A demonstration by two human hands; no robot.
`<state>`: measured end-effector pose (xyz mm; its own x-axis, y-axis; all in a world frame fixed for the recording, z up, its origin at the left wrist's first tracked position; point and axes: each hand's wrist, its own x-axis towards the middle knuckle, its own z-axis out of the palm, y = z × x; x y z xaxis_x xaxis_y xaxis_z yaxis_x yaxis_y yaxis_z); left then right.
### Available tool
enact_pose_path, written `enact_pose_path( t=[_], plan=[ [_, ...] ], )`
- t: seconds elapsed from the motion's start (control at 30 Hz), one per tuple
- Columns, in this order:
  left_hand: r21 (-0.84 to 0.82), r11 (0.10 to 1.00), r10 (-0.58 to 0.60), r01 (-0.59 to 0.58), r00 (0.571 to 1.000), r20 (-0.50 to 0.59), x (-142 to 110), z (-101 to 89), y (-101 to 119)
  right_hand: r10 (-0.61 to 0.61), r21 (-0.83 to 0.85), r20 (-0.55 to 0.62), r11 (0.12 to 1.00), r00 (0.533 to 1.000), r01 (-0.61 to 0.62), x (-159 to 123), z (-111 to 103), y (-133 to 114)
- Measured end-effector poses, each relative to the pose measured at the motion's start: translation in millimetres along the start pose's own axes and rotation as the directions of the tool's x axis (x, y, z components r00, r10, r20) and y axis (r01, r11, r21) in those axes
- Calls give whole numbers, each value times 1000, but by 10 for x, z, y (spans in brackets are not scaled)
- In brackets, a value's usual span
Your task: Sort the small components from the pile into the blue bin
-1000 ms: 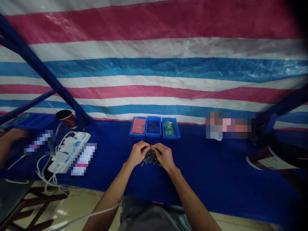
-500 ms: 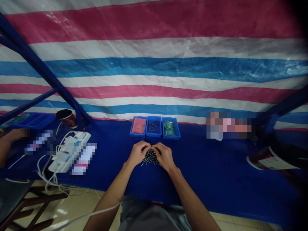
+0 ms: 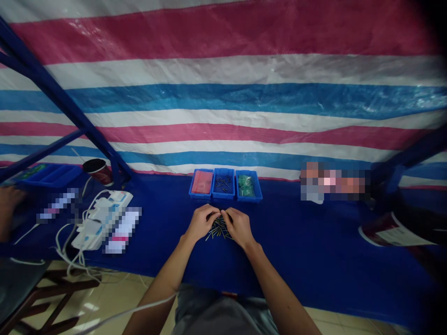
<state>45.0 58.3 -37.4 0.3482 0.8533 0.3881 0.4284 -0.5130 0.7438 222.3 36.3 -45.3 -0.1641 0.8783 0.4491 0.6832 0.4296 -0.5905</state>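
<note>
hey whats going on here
A person sits at a table covered in blue cloth, with the left hand and right hand meeting at a loose pile of thin pins. The fingers are bunched, so it's hard to tell what they hold. Three blue plastic bins stand just beyond. Off to the left are a power strip and another person's hand.

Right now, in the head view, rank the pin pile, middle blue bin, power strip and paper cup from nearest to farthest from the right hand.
From the right hand:
1. pile of thin metal pins: at its fingertips, just left
2. middle blue bin: straight ahead, near the table's far edge
3. white power strip: far left
4. paper cup: far left, behind the strip
</note>
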Motion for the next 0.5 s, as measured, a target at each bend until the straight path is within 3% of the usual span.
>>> enact_pose_path(
  t=[0.13, 0.33, 0.5],
  plan=[
    [13, 1000, -1, 1, 1000, -4, -7, -7, -10, 15, -20, -4, 1000, 1000, -15, 0, 12, 19],
    [44, 998, -39, 41, 999, -37, -3, -15, -17, 58, 133, -41, 990, 997, -52, -9, -26, 0],
    [53, 998, -44, 46, 998, -40, -4, -5, -27, 24, 148, -35, 989, 999, -19, 2, -37, -19]
  ],
)
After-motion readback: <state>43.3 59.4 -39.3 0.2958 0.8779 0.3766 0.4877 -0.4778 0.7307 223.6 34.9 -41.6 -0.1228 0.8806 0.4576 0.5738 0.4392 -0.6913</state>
